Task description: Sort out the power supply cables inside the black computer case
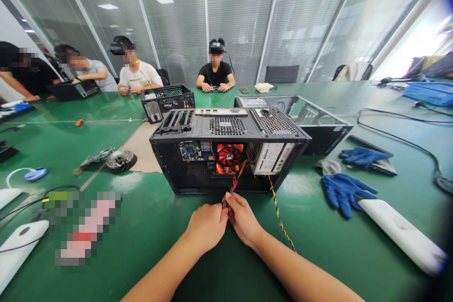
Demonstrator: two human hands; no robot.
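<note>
A black computer case [226, 125] lies on its side in front of me, its open side facing me. Inside are a motherboard [191, 151], a red and black cooling fan [229, 156] and a silver power supply [271, 159]. A twisted bundle of red and dark cables [234, 182] comes out of the case. My left hand [208, 224] and my right hand [244, 217] meet just before the case, both closed on that bundle; the cable end is mostly hidden by my fingers. A yellow and black twisted cable [278, 207] hangs past my right wrist.
Behind stand another open case [168, 101] and a dark case with a panel [322, 137]. Blue gloves [345, 191] and a white power strip [401, 233] lie right. A round metal part [121, 160] is left. Several people sit across the green table [141, 245].
</note>
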